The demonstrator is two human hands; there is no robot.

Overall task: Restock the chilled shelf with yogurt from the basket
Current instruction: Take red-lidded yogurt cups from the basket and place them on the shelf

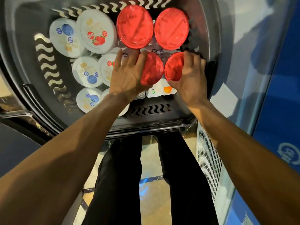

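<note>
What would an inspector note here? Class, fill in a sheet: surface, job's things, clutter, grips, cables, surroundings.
surface: grey basket with wavy slots, floor mostly covered by stock.
job's things: far red-lidded tubs, near-left red-lidded tub, near-right red-lidded tub; white-lidded tubs on the left, with blueberry and strawberry labels; small cups at the near side.
clutter: nothing seen.
grips: left hand spans the near-left red-lidded tub between forefinger and thumb; right hand curls round the near-right red-lidded tub.
cables: nothing seen.
surroundings: blue panel, white perforated grille, tiled floor.
</note>
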